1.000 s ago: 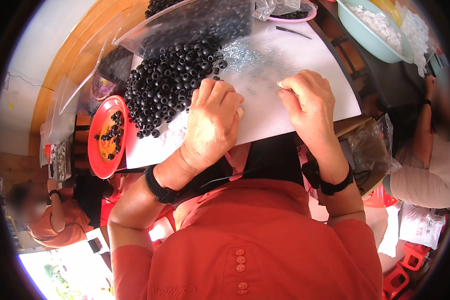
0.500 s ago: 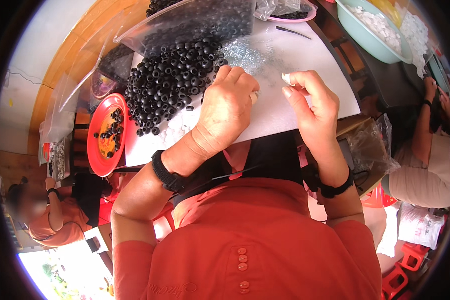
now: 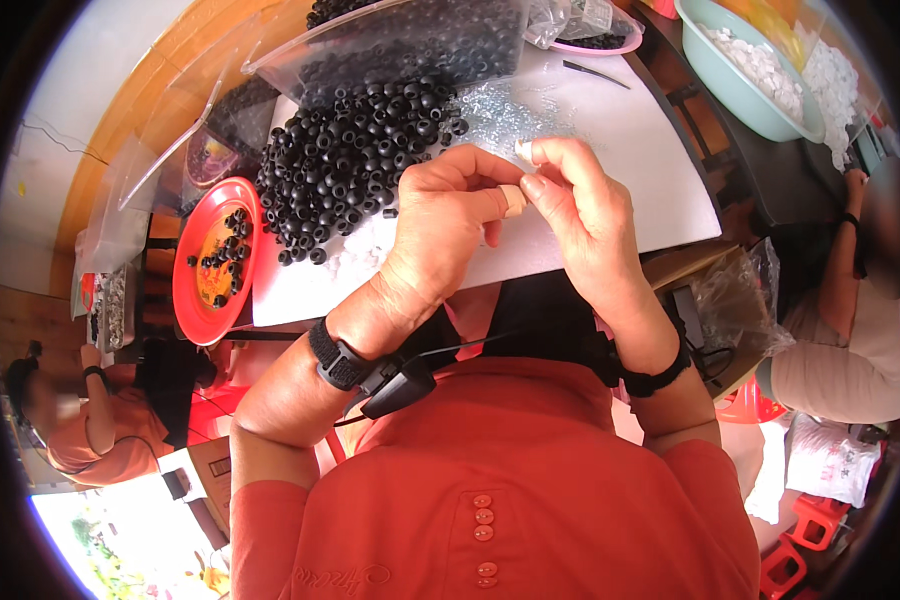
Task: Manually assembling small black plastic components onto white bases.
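Note:
My left hand (image 3: 440, 220) and my right hand (image 3: 588, 215) meet over the near part of the white work surface (image 3: 650, 180). Both are closed in a pinch, thumb and fingers touching at the tips. What lies between them is too small to make out. A tan wrap is on my left thumb, a white one on my right index fingertip. Beyond my left hand spreads a heap of black, hollow, bead-like pieces (image 3: 345, 165). Tiny clear, shiny parts (image 3: 505, 115) lie just past my fingertips. Small white pieces (image 3: 358, 255) sit beside my left wrist.
A red plate (image 3: 186, 300) with some black pieces stands at left. Behind the heap is a clear plastic tub (image 3: 300, 70). A dark, slim tool (image 3: 596, 73) lies at the far right, near a pink dish (image 3: 630, 40). One co-worker sits on each side; a pale green basin (image 3: 705, 80) holds white pieces.
My right hand has moved left and my left hand has turned, so their fingertips, apart before, now meet. The view has shifted slightly.

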Motion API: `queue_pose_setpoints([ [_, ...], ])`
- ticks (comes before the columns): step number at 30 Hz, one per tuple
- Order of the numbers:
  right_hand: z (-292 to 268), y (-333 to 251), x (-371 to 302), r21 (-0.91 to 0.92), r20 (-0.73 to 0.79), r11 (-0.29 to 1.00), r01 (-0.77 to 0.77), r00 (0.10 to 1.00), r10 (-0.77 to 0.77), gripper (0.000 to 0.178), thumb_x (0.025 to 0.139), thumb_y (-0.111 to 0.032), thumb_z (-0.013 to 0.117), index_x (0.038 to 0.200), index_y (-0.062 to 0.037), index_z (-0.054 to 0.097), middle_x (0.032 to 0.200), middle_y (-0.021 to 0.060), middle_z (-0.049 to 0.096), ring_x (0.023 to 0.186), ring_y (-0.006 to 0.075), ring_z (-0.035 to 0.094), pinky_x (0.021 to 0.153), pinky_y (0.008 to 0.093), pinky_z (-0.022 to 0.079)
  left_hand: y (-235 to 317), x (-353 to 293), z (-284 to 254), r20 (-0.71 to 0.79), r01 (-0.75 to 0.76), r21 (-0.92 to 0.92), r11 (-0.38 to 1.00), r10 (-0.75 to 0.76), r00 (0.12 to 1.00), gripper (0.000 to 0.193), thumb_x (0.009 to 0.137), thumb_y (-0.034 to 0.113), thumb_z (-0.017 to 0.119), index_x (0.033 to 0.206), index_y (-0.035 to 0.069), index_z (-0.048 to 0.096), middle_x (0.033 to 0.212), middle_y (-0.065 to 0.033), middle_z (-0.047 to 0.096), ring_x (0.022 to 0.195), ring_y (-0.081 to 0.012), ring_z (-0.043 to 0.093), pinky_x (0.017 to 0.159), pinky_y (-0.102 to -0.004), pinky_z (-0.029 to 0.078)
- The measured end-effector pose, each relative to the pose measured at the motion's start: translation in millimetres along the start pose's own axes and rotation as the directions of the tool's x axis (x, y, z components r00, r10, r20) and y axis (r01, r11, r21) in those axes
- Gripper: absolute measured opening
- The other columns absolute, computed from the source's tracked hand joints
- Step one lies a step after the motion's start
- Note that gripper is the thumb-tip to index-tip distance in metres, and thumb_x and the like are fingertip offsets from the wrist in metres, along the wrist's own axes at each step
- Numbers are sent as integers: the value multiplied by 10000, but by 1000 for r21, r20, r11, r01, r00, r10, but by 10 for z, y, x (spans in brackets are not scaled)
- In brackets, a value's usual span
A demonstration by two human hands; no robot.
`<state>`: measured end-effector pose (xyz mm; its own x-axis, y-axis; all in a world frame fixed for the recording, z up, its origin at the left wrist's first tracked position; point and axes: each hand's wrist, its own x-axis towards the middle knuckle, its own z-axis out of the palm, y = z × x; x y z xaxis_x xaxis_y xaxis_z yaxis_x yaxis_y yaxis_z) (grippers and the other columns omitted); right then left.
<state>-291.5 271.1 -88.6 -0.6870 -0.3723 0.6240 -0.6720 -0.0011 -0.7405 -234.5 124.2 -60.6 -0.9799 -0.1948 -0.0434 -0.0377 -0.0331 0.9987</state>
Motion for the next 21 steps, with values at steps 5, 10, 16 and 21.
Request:
queue_pose_setpoints([
  [5,-12,68,-40,176,21,977,-123,992,121,139,954,-4,589,1091,-19,568,849,46,608,695,105,553,609,242,445,-61,-51,58,-2,-38,-98,994,38,999,118,841,-10,671,958,-22,688,812,-52,684,622,-76,558,552,-219,450],
  [10,-31,-1,-29,308,92,911,-274,962,258,156,977,-43,571,1131,-28,584,945,0,618,749,49,540,603,197,420,-131,-36,6,40,-138,15,990,137,990,129,866,38,690,980,-21,686,839,-53,696,645,-63,558,533,-215,461],
  [16,-47,-5,-32,326,60,914,-243,970,236,136,966,-29,588,1098,-25,558,766,3,583,676,55,521,592,222,437,-79,-59,7,58,80,-188,979,-70,996,122,878,45,683,982,-17,670,855,-58,701,662,-67,568,521,-219,457],
  [21,-72,-8,-18,384,68,872,-303,951,300,153,972,-57,591,1119,-30,559,811,3,597,708,50,545,609,204,454,-129,-77,16,40,-86,-47,995,88,995,138,874,66,703,990,-3,673,855,-47,702,657,-60,562,518,-218,447],
])
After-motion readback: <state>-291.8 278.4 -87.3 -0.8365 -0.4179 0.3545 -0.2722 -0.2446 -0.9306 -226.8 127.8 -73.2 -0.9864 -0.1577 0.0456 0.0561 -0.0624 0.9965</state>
